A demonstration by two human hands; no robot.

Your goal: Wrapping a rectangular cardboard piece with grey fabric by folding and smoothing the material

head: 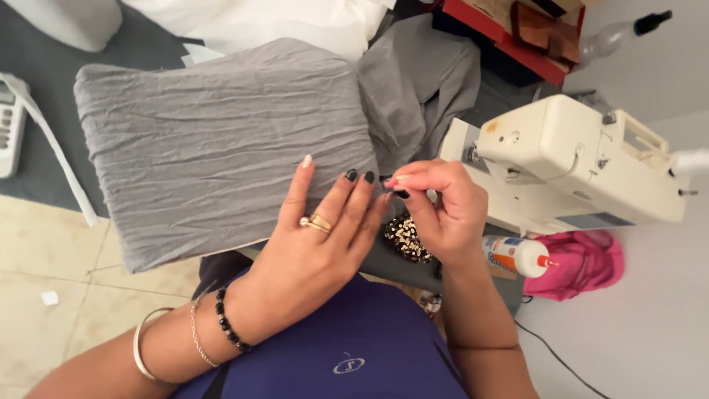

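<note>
Grey crinkled fabric (221, 144), folded into a thick pad, fills the middle of the head view and serves as the landmark. It lies across the person's lap. The left hand (314, 244) rests flat on its lower right corner, fingers spread and released, pressing the cloth down without gripping it. Just off that same corner, the right hand (436, 210) is pinched closed, thumb and forefinger meeting at the fabric's right edge; whatever they hold is too small to tell, perhaps a pin or needle. A sequined black patch (406, 240) sits below that corner, under the right hand. Right of the fabric stands a white sewing machine (583, 159), with a glue bottle (517, 255) and a pink cloth (583, 262) beneath it. Left of the fabric lies a calculator (9, 125).

The step in hand looks like fixing or picking at the fabric's edge. The next move would call for a steady left palm and a fine, exact pinch at that corner.
</note>
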